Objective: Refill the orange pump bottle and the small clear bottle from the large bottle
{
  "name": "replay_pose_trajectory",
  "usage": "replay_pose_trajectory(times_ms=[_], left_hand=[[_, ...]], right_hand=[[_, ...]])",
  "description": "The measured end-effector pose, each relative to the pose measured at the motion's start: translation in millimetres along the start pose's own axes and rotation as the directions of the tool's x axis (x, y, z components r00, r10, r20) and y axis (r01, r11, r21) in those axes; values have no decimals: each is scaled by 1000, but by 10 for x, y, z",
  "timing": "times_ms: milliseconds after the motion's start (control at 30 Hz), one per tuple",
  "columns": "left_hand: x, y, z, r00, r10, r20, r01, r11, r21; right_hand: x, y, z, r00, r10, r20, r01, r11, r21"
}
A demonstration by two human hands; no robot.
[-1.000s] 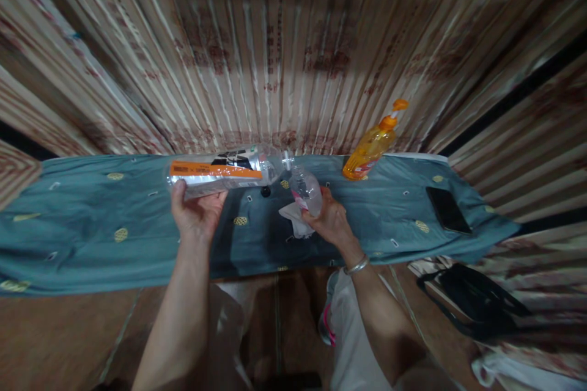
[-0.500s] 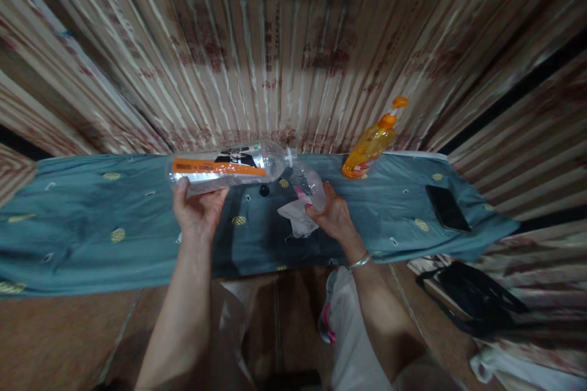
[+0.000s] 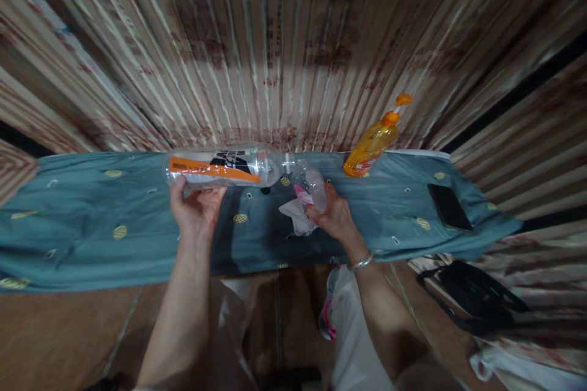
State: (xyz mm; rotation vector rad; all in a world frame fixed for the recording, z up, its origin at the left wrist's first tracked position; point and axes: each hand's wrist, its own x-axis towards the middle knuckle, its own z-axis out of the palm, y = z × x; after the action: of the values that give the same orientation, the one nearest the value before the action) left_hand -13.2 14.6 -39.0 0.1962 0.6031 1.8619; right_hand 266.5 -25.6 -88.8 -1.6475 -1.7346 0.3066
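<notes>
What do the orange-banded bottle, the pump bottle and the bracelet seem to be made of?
Orange-banded bottle: probably clear, glossy plastic; it is transparent with bright highlights. Pump bottle: likely smooth translucent plastic, as light seems to pass through its yellow body. Bracelet: perhaps polished metal, given its silvery shine.

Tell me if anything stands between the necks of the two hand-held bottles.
Nothing visible does. The large bottle in the left hand and the small bottle in the right hand face neck to neck; whether they touch, I can't tell. The white cloth lies to the near side, out of that line.
</notes>
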Motion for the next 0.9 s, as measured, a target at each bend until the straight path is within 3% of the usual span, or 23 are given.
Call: replay_pose_trajectory(times_ms=[500, 900], left_hand=[[11, -3, -6, 1000, 15, 22, -15, 1000, -10], [2, 34, 31, 999, -27, -32, 25, 998, -63]], right_hand=[[-30, -106, -84, 996, 45, 81, -48, 998, 39], [-29, -141, -137, 984, 67, 164, -75, 996, 44]])
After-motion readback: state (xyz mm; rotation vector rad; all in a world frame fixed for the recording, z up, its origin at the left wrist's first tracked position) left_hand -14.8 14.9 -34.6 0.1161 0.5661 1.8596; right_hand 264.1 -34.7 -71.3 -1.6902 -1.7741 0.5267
